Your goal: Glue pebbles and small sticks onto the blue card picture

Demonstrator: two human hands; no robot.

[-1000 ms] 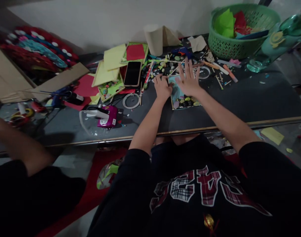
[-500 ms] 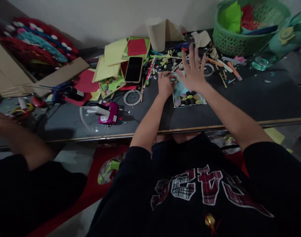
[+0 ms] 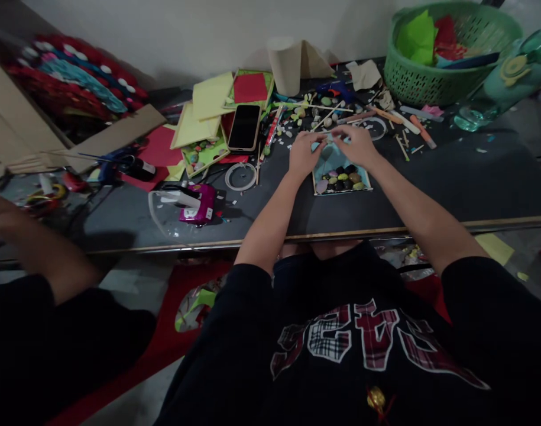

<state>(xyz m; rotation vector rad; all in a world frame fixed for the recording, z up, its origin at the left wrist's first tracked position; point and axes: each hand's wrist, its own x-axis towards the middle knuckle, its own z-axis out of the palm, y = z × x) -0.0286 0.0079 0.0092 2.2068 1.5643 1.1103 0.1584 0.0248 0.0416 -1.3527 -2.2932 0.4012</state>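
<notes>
- Left hand (image 3: 303, 155) and right hand (image 3: 356, 145) meet around the tray's upper edge, both half closed with fingers bent inward and fingertips close together; whether they pinch anything small, I cannot tell.
- Nearest, below the worktop (image 3: 465, 177), a red seat (image 3: 157, 349) shows at lower left, and a yellow sheet (image 3: 496, 248) lies on the floor at right.
- Dark grey, with a pale front edge, the worktop crosses the whole frame; another person's forearm (image 3: 35, 242) reaches in at the left edge.
- Right of centre, the blue-backed tray (image 3: 341, 158) lies flat, dark and coloured stones (image 3: 341, 178) grouped along its near side.
- Left of centre sit a purple device (image 3: 198, 204), then a clear ring (image 3: 240, 177), then a phone (image 3: 244, 127) beside yellow panels (image 3: 210, 97).
- Farther back: scattered sticks and scraps, a pale cylinder (image 3: 285, 68), and, at upper right, a green basket (image 3: 423, 83) and a clear bottle (image 3: 478, 100).
- Behind everything stands a plain pale wall (image 3: 199, 35).
- Half a second ago the right hand was raised with fingers spread; now it is lower, fingers folded, beside the left.
</notes>
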